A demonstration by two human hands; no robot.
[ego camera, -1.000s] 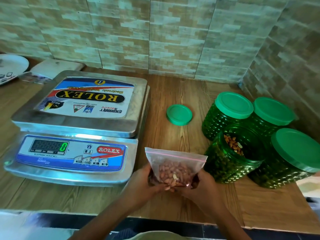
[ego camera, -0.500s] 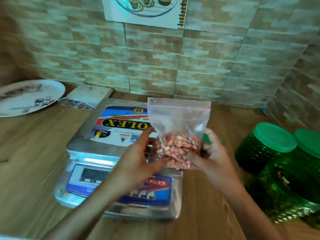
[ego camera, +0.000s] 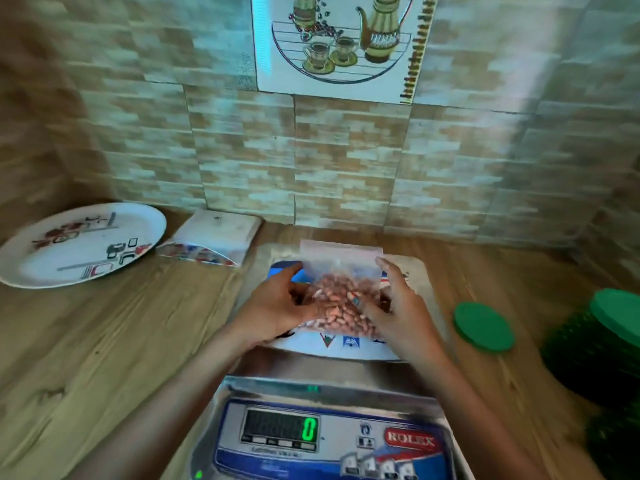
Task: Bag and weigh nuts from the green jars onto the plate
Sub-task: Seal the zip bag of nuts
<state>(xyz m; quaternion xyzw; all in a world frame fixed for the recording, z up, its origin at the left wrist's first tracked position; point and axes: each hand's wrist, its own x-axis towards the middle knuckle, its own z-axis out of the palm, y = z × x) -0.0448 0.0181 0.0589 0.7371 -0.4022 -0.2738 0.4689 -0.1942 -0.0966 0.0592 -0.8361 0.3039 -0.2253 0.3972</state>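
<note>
both hands (ego camera: 277, 308) hold a clear bag (ego camera: 341, 271) of nuts (ego camera: 337, 304) over scale (ego camera: 332, 368)

The clear zip bag (ego camera: 341, 268) holds pinkish-brown nuts (ego camera: 337, 313) in its lower half, and its flat top points toward the wall. It is over the steel platform of the scale (ego camera: 346, 370), gripped at both sides by the left hand (ego camera: 273, 310) and the right hand (ego camera: 398, 317). The display shows 0. The white patterned plate (ego camera: 41, 271) lies at the far left. The green jars (ego camera: 588, 368), blurred, stand at the right edge, with one loose green lid (ego camera: 483, 327) just beside them.
</note>
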